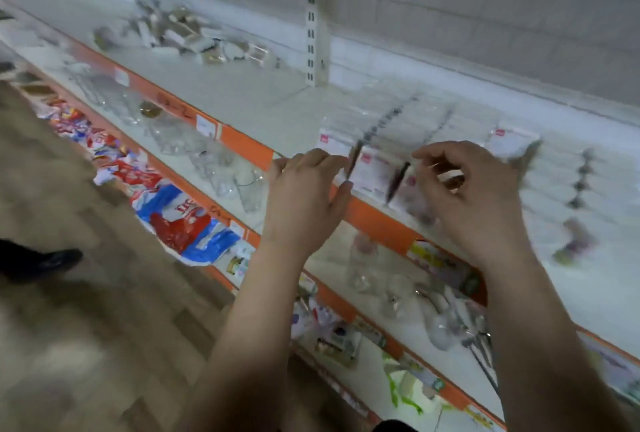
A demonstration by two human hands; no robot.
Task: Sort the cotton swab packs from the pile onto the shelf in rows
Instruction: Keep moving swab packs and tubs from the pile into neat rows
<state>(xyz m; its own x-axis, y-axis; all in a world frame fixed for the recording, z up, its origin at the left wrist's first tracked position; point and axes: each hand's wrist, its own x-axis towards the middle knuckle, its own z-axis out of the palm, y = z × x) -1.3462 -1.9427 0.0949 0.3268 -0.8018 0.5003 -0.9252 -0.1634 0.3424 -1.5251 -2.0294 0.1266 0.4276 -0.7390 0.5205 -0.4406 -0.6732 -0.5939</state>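
Rows of cotton swab packs lie along the shelf front edge at 1 o'clock; the pile sits at 11 o'clock. My left hand and right hand hover over the rows with fingers curled. Through the blur I cannot tell whether either grips anything.

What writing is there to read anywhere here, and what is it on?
"-2": end of a handwritten mark on the orange shelf edge; its start is blurred.
Red labels on the cotton swab packs: too blurred.
White price tags: too blurred.
Red and blue bags: white letters, unreadable.
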